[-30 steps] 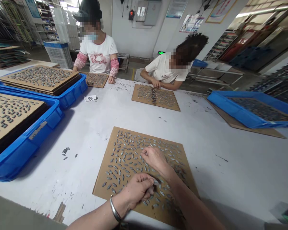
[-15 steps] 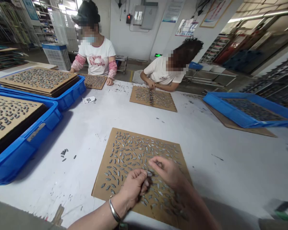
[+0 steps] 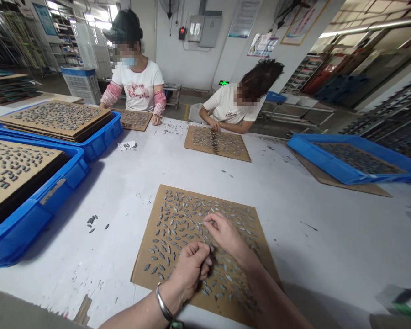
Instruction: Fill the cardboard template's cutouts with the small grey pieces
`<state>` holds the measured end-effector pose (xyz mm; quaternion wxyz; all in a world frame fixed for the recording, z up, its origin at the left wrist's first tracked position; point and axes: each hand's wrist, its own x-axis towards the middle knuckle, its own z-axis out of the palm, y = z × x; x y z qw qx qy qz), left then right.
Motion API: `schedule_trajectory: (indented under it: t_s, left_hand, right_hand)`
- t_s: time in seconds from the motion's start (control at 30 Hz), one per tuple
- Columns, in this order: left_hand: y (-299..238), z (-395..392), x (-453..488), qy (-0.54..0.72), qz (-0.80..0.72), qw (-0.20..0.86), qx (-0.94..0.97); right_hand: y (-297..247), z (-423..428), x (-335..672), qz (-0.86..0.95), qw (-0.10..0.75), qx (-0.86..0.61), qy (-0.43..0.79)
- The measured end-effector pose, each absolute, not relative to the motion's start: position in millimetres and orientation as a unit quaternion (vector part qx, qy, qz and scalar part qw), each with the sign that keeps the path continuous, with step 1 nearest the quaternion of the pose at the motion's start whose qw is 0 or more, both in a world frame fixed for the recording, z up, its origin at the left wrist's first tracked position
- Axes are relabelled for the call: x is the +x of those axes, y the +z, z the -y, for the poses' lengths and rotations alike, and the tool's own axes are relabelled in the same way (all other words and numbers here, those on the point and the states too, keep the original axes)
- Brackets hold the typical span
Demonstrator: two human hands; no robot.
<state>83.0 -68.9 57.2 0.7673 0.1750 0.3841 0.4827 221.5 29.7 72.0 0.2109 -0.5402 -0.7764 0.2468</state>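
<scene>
A square cardboard sheet (image 3: 147, 256) lies before me, covered in rows of small grey leaf-shaped pieces (image 3: 169, 249). Over its middle, my left hand (image 3: 192, 265) is closed, thumb against the curled fingers; whatever it holds is hidden. A metal bangle (image 3: 163, 302) circles that wrist. Just beyond and to the right, my right hand (image 3: 226, 233) pinches thumb and forefinger together close above the pieces. Anything between those fingertips is too small to make out. Part of the sheet is covered by my right forearm.
Blue trays (image 3: 65, 176) with stacked, piece-covered sheets stand at left. Another blue tray (image 3: 349, 171) sits at right. Loose grey pieces (image 3: 92, 221) lie left of my sheet. Across the table, two people work at cardboard sheets (image 3: 195, 141). A white paper scrap (image 3: 126, 145) lies near the trays.
My right hand has moved away from my left fingertips, forward and left over the sheet. The grey piece seen at my left fingertips earlier no longer shows clearly. My left hand has hardly moved.
</scene>
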Motion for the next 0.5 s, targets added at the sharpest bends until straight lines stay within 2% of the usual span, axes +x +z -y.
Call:
schedule_trajectory:
  t_s: [0.2,0.4,0.5]
  left_hand:
    - [55,70,84,0.426,-0.392,0.792,0.193]
    - [57,69,84,0.421,-0.397,0.794,0.186]
    - [58,69,83,0.421,-0.396,0.796,0.178]
  right_hand:
    - [49,-55,198,0.776,0.153,-0.584,0.184]
    - [43,-55,198,0.768,0.142,-0.599,0.174]
    - [49,-55,208,0.763,0.167,-0.602,0.166]
